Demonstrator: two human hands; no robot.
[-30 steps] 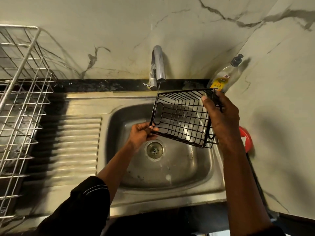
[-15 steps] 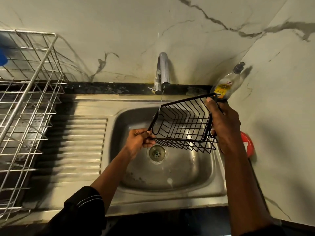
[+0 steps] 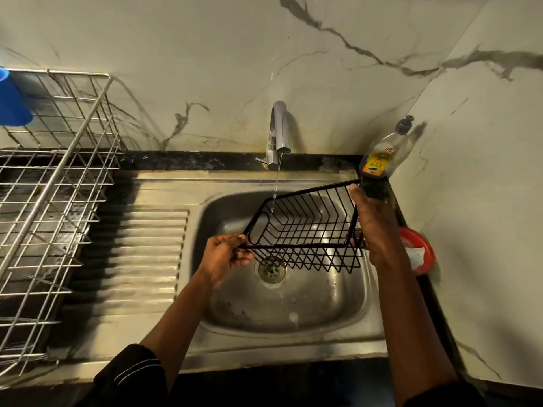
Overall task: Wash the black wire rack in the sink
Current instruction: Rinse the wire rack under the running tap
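One black rack is hanging tilted over the sink, its open side facing up and toward me, clear of the basin floor and sitting above the drain. I am holding it with both hands. My left hand is pinching the rim at the near left corner, fingers curling round the wire. My right hand is gripping the right end, thumb pointing up along the rim while the fingers are wrapping behind the wires.

Thin water is running from the tap and falling through the rack's far left part. Behind my right hand, a bottle with a dark pump top is standing in the back corner of the worktop. A red dish holding something white is lying just beside my right wrist, against the wall.

Left of the basin, the ribbed drainboard is stretching toward a silver wire drainer. I am seeing a blue cup at the drainer's far left edge.
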